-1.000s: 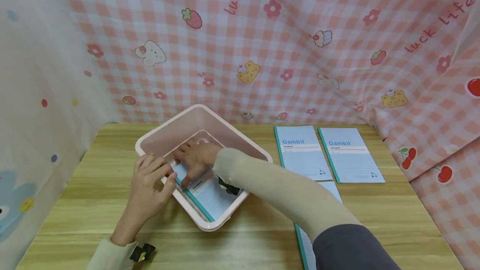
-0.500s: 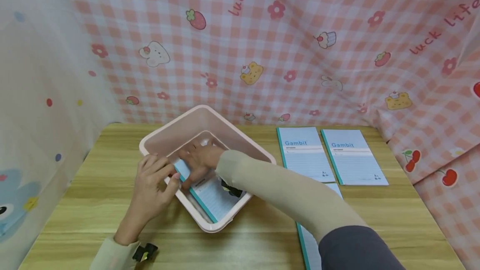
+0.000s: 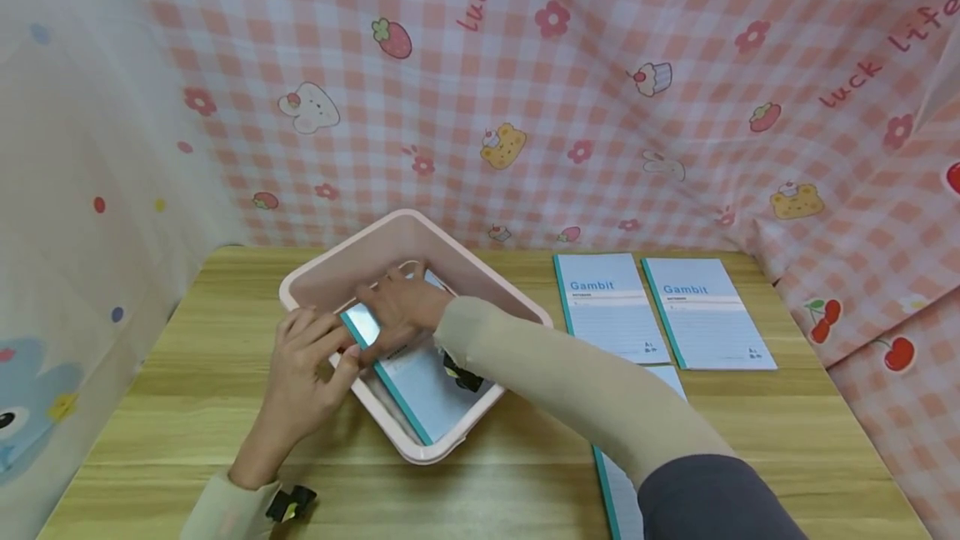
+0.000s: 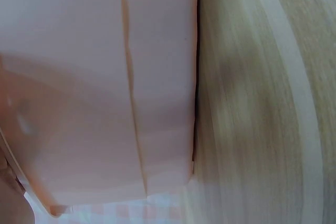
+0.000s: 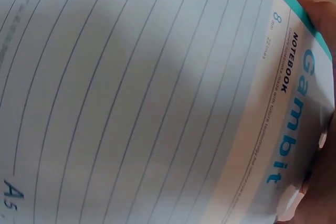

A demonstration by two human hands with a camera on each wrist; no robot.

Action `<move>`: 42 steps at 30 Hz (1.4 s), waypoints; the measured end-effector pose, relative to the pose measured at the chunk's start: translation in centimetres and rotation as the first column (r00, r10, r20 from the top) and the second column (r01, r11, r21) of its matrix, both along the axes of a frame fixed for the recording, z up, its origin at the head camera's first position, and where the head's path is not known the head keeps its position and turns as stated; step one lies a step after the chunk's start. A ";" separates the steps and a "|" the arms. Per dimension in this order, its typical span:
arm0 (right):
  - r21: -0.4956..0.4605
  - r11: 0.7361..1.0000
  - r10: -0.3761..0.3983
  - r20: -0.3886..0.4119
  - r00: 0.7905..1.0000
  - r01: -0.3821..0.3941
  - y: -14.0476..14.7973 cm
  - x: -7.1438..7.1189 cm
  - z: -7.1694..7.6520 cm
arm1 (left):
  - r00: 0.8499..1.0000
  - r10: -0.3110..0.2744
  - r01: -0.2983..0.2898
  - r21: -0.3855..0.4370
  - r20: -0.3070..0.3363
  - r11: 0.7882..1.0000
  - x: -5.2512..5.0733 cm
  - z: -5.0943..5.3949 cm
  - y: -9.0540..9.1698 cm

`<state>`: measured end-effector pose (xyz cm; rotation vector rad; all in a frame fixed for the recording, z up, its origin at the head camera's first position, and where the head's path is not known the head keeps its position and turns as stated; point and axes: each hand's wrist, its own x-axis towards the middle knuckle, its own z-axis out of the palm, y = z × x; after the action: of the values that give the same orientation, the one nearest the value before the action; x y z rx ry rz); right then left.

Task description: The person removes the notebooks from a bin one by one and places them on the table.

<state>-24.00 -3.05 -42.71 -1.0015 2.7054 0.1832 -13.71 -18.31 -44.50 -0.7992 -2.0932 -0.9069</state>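
Observation:
A pale pink plastic basket (image 3: 487, 270) stands turned at an angle on the table. Inside it lies a white Gambit notebook (image 3: 435, 407) with a teal spine. My right hand (image 3: 405, 307) reaches into the basket, fingers spread over the notebook's upper part and thumb by its spine. The right wrist view shows the notebook's lined cover (image 5: 131, 103) close up, with parts of the hand (image 5: 321, 198) along its printed end. My left hand (image 3: 303, 365) holds the basket's near left rim. The basket's side wall (image 4: 79, 119) fills much of the left wrist view.
Two matching notebooks, one on the left (image 3: 611, 315) and one on the right (image 3: 708, 315), lie at the back right of the wooden table (image 3: 150, 407). Further notebook parts (image 3: 621, 494) show around my right sleeve (image 3: 570, 382). A checked pink cloth (image 3: 450, 90) hangs behind.
The notebook in the basket has shifted slightly toward its far end, under my right hand. That hand has moved little. My left hand keeps its hold on the rim.

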 end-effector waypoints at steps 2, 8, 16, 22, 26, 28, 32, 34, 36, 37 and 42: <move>-0.012 1.000 0.012 0.001 1.000 -0.012 0.0 -0.1 0.2 | 1.000 -0.001 0.001 0.001 -0.004 1.000 0.0 0.0 0.0; -0.021 0.999 0.034 -0.010 0.999 -0.034 -0.1 -0.3 0.8 | 1.000 0.002 -0.002 -0.001 -0.009 1.000 0.0 0.0 0.0; -0.057 0.995 0.077 -0.067 0.995 -0.081 0.2 -0.6 1.5 | 1.000 0.005 -0.005 -0.003 -0.006 1.000 0.1 0.0 0.0; -0.074 0.993 0.086 -0.103 0.991 -0.094 0.5 -0.7 2.5 | 1.000 0.010 -0.010 -0.019 -0.001 1.000 0.1 0.0 0.0; -0.050 0.995 0.081 -0.129 0.988 -0.088 0.5 -0.6 3.1 | 1.000 0.011 -0.011 -0.025 0.001 1.000 0.1 0.0 0.0; -0.048 0.995 0.081 -0.129 0.988 -0.088 0.6 -0.6 3.4 | 1.000 0.008 -0.008 -0.022 -0.002 1.000 0.1 0.0 0.0; -0.064 0.995 0.071 -0.127 0.989 -0.080 1.0 -0.6 4.3 | 1.000 -0.001 0.001 -0.015 -0.005 1.000 -0.1 0.0 0.1; -0.074 0.995 0.062 -0.125 0.990 -0.072 1.2 -0.6 4.9 | 1.000 -0.005 0.005 -0.013 -0.006 1.000 -0.1 0.0 0.1; -0.086 0.994 0.059 -0.122 0.991 -0.069 1.4 -0.6 5.5 | 1.000 -0.005 0.005 -0.009 -0.004 1.000 -0.2 0.0 0.1; -0.096 0.993 0.060 -0.120 0.991 -0.072 1.6 -0.6 5.8 | 1.000 -0.004 0.004 -0.007 -0.004 1.000 -0.2 0.0 0.1; -0.139 0.987 0.067 -0.115 0.991 -0.083 2.4 -0.2 7.5 | 1.000 0.000 0.000 0.002 -0.003 1.000 -0.1 -0.2 0.1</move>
<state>-24.17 -0.67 -35.24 -1.1672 2.8160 0.0594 -13.84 -18.25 -44.65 -0.7993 -2.0889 -0.9077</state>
